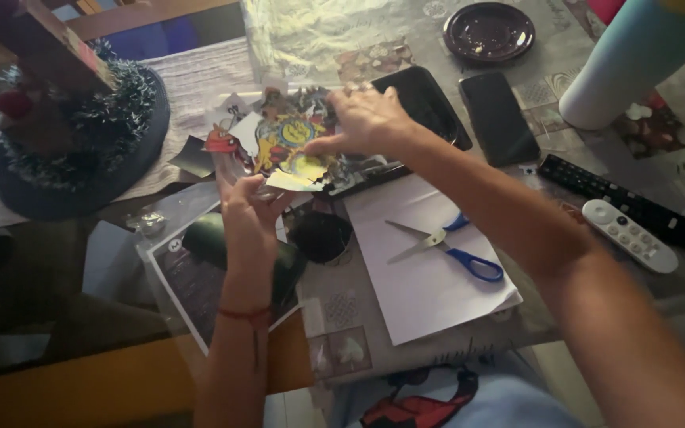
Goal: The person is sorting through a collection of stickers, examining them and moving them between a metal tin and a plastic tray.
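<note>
From the head camera, both hands met over the middle of the table on a colourful paper cutout [291,143], a printed cartoon-like picture with ragged cut edges. The right hand [366,119] came in from above, its fingers closed together and pinching the cutout's upper right part. The left hand [247,214] rose from below, its fingertips closed on the lower edge of the same cutout, near a pale yellow scrap of it. So the cutout was held just above the tabletop, between the two hands, in front of a black tray [426,103]. A red string bracelet [245,315] circled the left wrist.

The black tray lay behind the right hand; what showed of its inside was bare and dark, though the hand hid part of it. Farther back stood a small dark round plate [489,32] with only a few pale crumbs or specks on it.

To the right of the hands a white sheet of paper [422,277] lay on the table, and on it rested blue-handled scissors [445,246], blades apart. Beside the tray lay a dark phone [499,119], face up. Farther right were a long black remote [636,210] and a small white remote [629,235], side by side. A pale blue and white cylinder [628,67] leaned in the upper right corner. At left stood a round dark base ringed with dark tinsel [105,119].
</note>
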